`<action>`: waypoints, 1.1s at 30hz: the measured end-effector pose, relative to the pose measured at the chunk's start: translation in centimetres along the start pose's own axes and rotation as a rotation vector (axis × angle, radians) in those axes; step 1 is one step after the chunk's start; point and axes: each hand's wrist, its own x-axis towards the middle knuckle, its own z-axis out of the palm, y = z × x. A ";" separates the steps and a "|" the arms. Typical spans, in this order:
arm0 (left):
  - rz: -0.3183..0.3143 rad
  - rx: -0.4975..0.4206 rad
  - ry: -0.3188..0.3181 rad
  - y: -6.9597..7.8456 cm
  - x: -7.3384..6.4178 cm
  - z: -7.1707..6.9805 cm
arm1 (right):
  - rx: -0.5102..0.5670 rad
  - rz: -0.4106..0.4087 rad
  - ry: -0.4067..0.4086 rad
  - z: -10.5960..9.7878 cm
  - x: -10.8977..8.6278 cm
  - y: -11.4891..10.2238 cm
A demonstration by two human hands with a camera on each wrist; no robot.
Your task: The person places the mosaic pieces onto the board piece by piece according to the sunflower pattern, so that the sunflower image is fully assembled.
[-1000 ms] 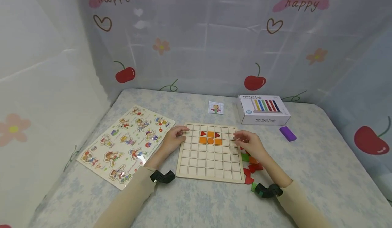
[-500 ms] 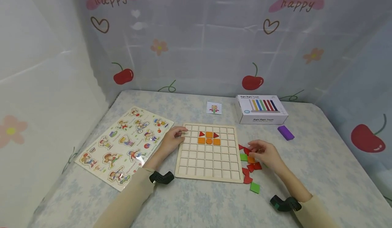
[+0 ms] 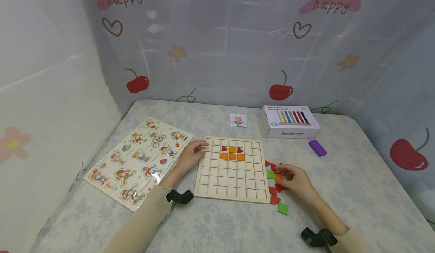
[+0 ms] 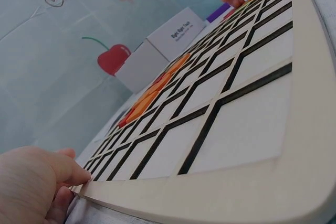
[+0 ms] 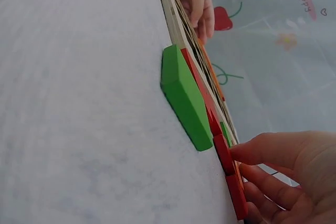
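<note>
Grid board: the grid board [image 3: 234, 199] lay flat on the table [image 3: 163, 222] between the two hands, its side edges running away from the person. It looked square, so I read no long axis.
Triangle direction: the left red triangle [image 3: 224, 148] and the right red triangle [image 3: 239, 150] both pointed right, flanking an orange square [image 3: 232, 149].
Row below: a round orange piece [image 3: 232, 156] sat between two further orange squares [image 3: 224, 156].
Board finish: pale wood, rounded corners, square cells.
Loose pieces: red pieces [image 3: 274, 199] and a green piece [image 3: 270, 175] lay along the board's right edge; a separate green square [image 3: 283, 208] lay nearer the person.
Left hand: the left hand [image 3: 191, 155] pinched the board's left edge.
Right hand: the right hand [image 3: 299, 179] had its fingertips at a loose orange tile [image 3: 278, 176]; the fingers hid the contact, and I could not tell whether they pinched it.
Left wrist view: I saw dark grooves between the cells here, plain thin lines from the head.
Right wrist view: it showed me the thickness of the green square, which looked flat from above.
</note>
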 end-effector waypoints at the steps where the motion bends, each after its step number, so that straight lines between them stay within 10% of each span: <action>1: -0.003 0.000 -0.001 0.0 0.0 0.0 | -0.004 -0.001 -0.001 0.0 0.0 0.0; 21: -0.010 -0.001 0.000 0.1 0.0 0.0 | 0.129 -0.023 -0.019 -0.5 0.4 -0.5; 33: 0.008 0.010 0.007 -0.1 0.0 0.1 | 0.189 -0.101 -0.137 5.2 4.4 -4.9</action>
